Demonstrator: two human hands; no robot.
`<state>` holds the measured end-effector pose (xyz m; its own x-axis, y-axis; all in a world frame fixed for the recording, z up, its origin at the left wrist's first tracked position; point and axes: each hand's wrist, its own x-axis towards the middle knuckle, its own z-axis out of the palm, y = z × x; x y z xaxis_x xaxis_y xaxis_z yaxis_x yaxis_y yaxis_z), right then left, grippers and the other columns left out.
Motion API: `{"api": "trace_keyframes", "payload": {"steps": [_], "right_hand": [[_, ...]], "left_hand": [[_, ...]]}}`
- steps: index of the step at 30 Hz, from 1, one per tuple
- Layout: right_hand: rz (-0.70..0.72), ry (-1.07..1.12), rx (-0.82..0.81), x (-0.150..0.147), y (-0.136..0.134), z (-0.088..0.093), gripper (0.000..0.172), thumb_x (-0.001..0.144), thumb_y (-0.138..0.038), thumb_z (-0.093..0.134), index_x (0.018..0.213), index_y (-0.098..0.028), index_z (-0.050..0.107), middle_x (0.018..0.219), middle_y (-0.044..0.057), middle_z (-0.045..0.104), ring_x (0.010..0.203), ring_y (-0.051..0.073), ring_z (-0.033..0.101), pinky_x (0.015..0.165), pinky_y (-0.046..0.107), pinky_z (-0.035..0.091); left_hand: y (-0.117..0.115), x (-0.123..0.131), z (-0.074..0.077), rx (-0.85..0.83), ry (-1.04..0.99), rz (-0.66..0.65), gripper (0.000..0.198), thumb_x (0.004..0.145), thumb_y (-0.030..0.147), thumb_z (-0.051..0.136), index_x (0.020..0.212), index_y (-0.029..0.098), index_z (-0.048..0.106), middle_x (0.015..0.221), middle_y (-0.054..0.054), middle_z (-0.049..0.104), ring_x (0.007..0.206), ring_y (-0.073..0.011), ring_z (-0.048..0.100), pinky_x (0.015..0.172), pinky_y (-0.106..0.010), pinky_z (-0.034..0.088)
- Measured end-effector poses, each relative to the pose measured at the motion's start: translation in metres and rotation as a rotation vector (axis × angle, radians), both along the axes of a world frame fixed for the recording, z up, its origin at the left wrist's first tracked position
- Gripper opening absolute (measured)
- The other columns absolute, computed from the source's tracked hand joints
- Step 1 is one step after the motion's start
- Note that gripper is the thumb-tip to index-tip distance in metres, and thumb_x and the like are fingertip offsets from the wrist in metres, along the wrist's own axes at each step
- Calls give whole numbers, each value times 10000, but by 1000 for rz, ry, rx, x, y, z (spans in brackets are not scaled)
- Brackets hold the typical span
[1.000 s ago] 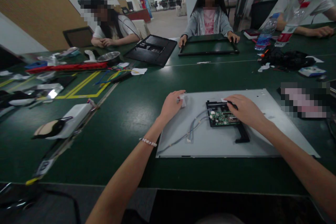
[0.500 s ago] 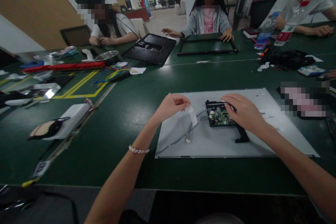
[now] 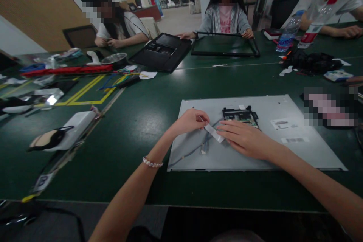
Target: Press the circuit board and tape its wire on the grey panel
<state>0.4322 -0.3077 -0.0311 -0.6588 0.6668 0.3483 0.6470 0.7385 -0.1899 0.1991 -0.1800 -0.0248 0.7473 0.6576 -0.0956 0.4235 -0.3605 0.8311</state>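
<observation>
My left hand (image 3: 193, 122) pinches one end of a white strip of tape (image 3: 214, 134) over the left part of a pale grey display panel (image 3: 309, 155). With fingers stretched out, my right hand (image 3: 248, 140) lies over the panel's middle. Its fingertips are beside the strip's free end; whether they touch it I cannot tell. Behind that hand sits a black bracket (image 3: 236, 112) with a green circuit board, partly covered by the fingers. A grey cable (image 3: 187, 154) runs from the bracket toward the panel's lower left corner.
Across the table, one person's hands touch a black frame (image 3: 227, 55) and a black laptop-like shell (image 3: 164, 53). Two bottles (image 3: 287, 36) and black cables (image 3: 309, 60) stand at the back right. A white power bank-like block (image 3: 82, 123) lies left. Another phone-like thing (image 3: 329, 109) lies right.
My right hand has moved left and toward me, off the bracket to beside the tape. My left hand has lowered slightly, tilting the strip rightward. The person opposite has raised the black frame's far side.
</observation>
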Motion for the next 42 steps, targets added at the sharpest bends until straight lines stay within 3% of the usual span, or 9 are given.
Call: {"api": "trace_keyframes", "payload": {"steps": [9, 15, 19, 22, 28, 34, 42], "right_hand": [[65, -41, 1, -9, -1, -5, 352, 952, -148, 455, 1255, -150, 633, 1315, 95, 635, 1253, 211, 550, 1098, 442, 408], [88, -60, -10, -11, -1, -8, 342, 956, -147, 463, 1251, -121, 634, 1333, 106, 621, 1265, 210, 542, 1111, 421, 394], [104, -57, -16, -11, -1, -10, 342, 950, -143, 469, 1247, -116, 637, 1317, 121, 630, 1244, 208, 560, 1119, 434, 378], [117, -75, -18, -11, -2, -12, 353, 951, -142, 465, 1265, -118, 625, 1318, 119, 630, 1225, 208, 576, 1124, 436, 371], [116, -84, -27, -13, -2, -13, 358, 948, -137, 468, 1271, -126, 623, 1304, 113, 641, 1220, 209, 579, 1124, 437, 369], [132, -96, -44, -14, -4, -12, 372, 941, -146, 483, 1288, -108, 611, 1317, 114, 632, 1223, 211, 579, 1123, 422, 372], [140, -86, -46, -17, -10, -2, 354, 978, -188, 426, 1240, -87, 643, 1275, 124, 658, 1184, 216, 606, 1075, 410, 427]], "left_hand": [[-4, 2, 0, 133, 37, -4, 180, 754, 212, 588, 868, 186, 725, 665, -2, 669, 592, -114, 587, 580, -224, 455], [-6, 4, 0, 346, 71, -19, 230, 735, 192, 598, 953, 196, 671, 959, -42, 636, 659, -112, 554, 644, -257, 465], [-10, 8, 4, 479, 110, -118, 180, 745, 114, 516, 865, 171, 637, 922, -49, 575, 733, -131, 536, 699, -269, 447], [-14, 12, 7, 464, 134, -202, 145, 799, 123, 481, 858, 165, 608, 881, -45, 577, 776, -138, 546, 725, -264, 439], [-20, 15, 12, 399, 197, -235, 97, 848, 255, 535, 892, 173, 563, 867, -40, 603, 757, -142, 551, 696, -261, 422], [-20, 15, 12, 354, 238, -202, 242, 831, 301, 562, 1020, 149, 564, 889, -53, 621, 772, -153, 568, 720, -273, 430], [-18, 14, 11, 318, 234, -229, 314, 784, 315, 586, 1049, 145, 576, 969, -76, 610, 825, -166, 552, 751, -285, 437]]}}
